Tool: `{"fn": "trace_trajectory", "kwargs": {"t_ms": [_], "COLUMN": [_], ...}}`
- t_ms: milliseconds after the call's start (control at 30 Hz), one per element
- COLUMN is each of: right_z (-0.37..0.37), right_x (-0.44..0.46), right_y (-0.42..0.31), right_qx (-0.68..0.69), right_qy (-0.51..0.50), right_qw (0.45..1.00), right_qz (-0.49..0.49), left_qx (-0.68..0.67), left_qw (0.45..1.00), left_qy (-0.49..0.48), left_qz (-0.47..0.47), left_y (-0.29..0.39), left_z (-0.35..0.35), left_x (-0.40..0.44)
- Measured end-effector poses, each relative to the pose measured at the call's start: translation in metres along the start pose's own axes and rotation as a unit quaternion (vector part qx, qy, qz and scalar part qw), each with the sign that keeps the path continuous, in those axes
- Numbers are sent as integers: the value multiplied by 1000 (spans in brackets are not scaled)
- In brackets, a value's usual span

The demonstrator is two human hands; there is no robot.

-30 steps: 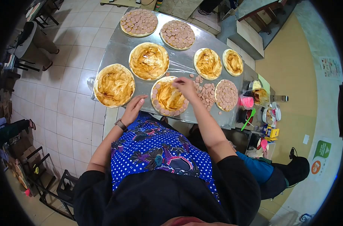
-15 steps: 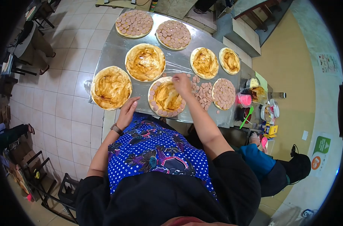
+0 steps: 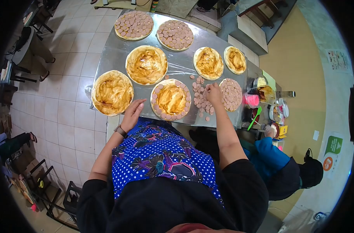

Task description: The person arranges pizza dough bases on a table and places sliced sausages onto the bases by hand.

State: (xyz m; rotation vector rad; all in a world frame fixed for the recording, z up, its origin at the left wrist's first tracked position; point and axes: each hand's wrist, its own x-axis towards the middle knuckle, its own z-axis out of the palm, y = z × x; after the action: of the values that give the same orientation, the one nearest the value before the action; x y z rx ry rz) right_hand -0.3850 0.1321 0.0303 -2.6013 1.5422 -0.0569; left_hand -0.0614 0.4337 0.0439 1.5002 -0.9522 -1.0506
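1. Since the earlier frame, the right hand (image 3: 213,94) has moved from the ringed pizza (image 3: 171,100) to the slice pile (image 3: 200,100), nearer the right edge of the counter (image 3: 110,58).
2. Its fingers are bent down at the pile; I cannot tell whether they grip anything.
3. At the near edge, the left hand (image 3: 134,110) has its fingers outstretched and loose, between the ringed pizza and a plain one (image 3: 112,93).
4. Ringed pizza: by the near edge, slices (image 3: 155,101) round its rim.
5. Right of the pile lies a covered pizza (image 3: 231,94).
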Motion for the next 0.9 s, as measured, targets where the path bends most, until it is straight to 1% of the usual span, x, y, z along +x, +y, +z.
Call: {"fn": "trace_trajectory", "kwargs": {"t_ms": [33, 167, 233, 267, 300, 333, 400, 467, 500, 567, 600, 667, 700, 767, 800, 867, 900], "right_z": [1, 2, -10, -14, -17, -14, 10, 10, 20, 38, 36, 21, 22, 22, 24, 24, 21], "right_x": [0, 5, 15, 18, 21, 23, 33, 33, 35, 41, 40, 39, 38, 37, 37, 37, 39], "right_y": [3, 5, -9, -21, -42, -61, -90, -135, -147, -163, -172, -187, -187, -186, -181, -164, -151], "right_qx": [-10, -29, 104, 105, 295, 472, 453, 417, 417, 368, 370, 254, 255, 204, 203, 203, 196], "right_qy": [22, 22, -9, -10, -59, -104, -120, -141, -141, -158, -158, -161, -161, -110, -110, -75, -53], "right_qw": [999, 999, 994, 994, 951, 868, 882, 897, 897, 916, 915, 954, 954, 971, 971, 976, 979], "right_qz": [-33, -38, 40, 38, 78, 117, 50, 34, 33, -22, -23, -3, -4, -62, -61, -38, 9], "left_qx": [0, -6, -1, -5, -9, -9, 12, 13, 14, 13, 11, 9, 7, 2, -3, -3, -3], "left_qw": [1000, 1000, 1000, 1000, 1000, 1000, 1000, 1000, 1000, 1000, 1000, 1000, 1000, 1000, 1000, 1000, 1000], "left_qy": [1, -3, 4, 5, 5, 6, 6, 6, 6, 10, 12, 12, 13, 13, 13, 12, 13], "left_qz": [0, -5, -2, -6, -10, -10, -4, 5, 15, 19, 23, 19, 16, 7, -2, -4, -5], "left_y": [-1, -5, -3, -5, -7, -7, -8, -5, -4, -2, -1, 1, 2, 3, 2, 1, 0], "left_z": [0, 0, 0, -1, -2, -3, -3, -1, 0, 0, 0, 0, 0, 0, 0, 0, 0], "left_x": [0, -4, -7, -8, -10, -11, -12, -11, -11, -10, -10, -12, -13, -15, -17, -19, -19]}}
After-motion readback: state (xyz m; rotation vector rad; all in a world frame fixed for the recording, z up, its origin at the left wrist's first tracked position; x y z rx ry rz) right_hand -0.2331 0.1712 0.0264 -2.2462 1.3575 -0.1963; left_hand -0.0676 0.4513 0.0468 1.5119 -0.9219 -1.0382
